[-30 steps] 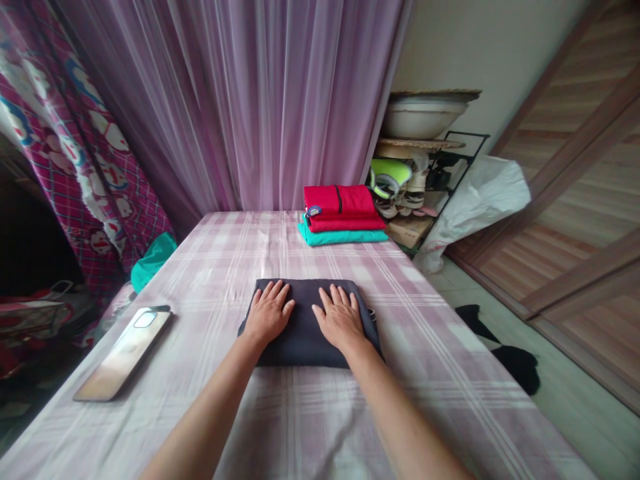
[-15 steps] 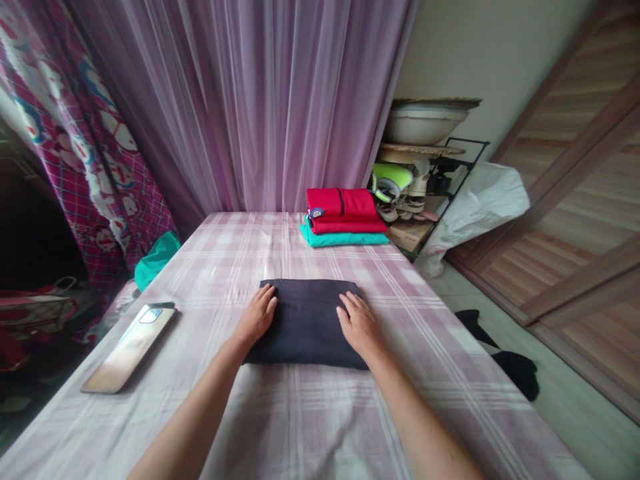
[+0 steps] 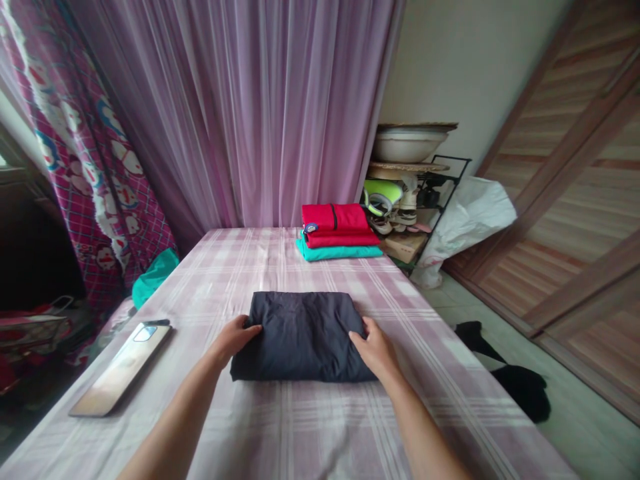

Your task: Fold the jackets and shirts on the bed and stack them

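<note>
A dark navy folded garment (image 3: 305, 340) lies on the plaid tablecloth (image 3: 280, 427) in front of me, its top wrinkled. My left hand (image 3: 239, 337) grips its left side, thumb on top and fingers tucked underneath out of sight. At the right side my right hand (image 3: 375, 343) holds it the same way, thumb above and fingers beneath the edge. Farther back on the table sits a folded red garment (image 3: 340, 227) with a dark stripe and a round blue tag, stacked on a folded teal garment (image 3: 340, 252).
A phone (image 3: 123, 367) lies face down at the table's left edge, near a teal cloth or bag (image 3: 155, 277). Purple curtains (image 3: 280, 120) hang behind the table. To the right are a shoe rack (image 3: 425, 200), a white plastic bag (image 3: 465, 220) and a black item (image 3: 523, 390) on the floor.
My hands have gone from lying flat on top of the dark garment to gripping its two sides. Its smooth top has become wrinkled, and the view has tilted slightly.
</note>
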The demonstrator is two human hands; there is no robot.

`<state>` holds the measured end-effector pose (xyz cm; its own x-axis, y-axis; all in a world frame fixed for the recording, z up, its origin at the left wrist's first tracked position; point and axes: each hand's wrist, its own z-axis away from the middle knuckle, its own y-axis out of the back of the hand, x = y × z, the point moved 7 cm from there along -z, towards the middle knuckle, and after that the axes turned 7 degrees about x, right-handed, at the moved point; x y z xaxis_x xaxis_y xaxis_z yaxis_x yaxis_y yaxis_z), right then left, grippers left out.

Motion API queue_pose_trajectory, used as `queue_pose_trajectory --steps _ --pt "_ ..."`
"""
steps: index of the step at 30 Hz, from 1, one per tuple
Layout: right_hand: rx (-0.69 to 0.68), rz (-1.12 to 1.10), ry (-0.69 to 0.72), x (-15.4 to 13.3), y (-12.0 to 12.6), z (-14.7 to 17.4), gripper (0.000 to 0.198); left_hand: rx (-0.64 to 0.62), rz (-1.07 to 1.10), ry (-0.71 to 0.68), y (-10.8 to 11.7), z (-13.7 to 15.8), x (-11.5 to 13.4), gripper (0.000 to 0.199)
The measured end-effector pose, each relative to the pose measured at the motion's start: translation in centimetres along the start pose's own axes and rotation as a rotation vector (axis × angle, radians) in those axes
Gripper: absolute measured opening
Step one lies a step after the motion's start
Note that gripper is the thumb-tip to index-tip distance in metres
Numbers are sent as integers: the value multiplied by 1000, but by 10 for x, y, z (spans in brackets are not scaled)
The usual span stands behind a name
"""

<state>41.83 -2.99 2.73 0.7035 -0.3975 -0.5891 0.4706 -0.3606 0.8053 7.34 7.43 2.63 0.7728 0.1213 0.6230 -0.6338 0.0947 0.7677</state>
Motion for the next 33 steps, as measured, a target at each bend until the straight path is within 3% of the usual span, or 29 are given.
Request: queue_pose_trajectory --steps 4,7,13,16,19,23,26,30,33 --pt "79 -77 107 -20 14 -13 42 -78 445 119 -13 15 9 28" --pt "147 -84 178 -36 43 -39 42 -60 599 73 -15 9 38 28" --pt "406 3 279 -49 118 -125 49 67 675 -158 -22 -54 137 39" --pt "460 110 226 -34 128 -165 53 78 620 -163 -47 -86 164 44" --pt "354 236 137 -7 105 -186 55 112 549 -118 -74 -98 154 53" --pt "305 284 195 3 59 -172 52 91 485 -124 -95 -82 108 44" --pt "336 286 292 -13 26 -139 51 102 456 -222 -93 -62 78 36" --pt "171 337 447 -36 -27 -98 53 141 414 -363 -82 -37 56 34" --pt "120 392 458 -33 -48 -85 58 164 418 -394 -74 -22 44 33"
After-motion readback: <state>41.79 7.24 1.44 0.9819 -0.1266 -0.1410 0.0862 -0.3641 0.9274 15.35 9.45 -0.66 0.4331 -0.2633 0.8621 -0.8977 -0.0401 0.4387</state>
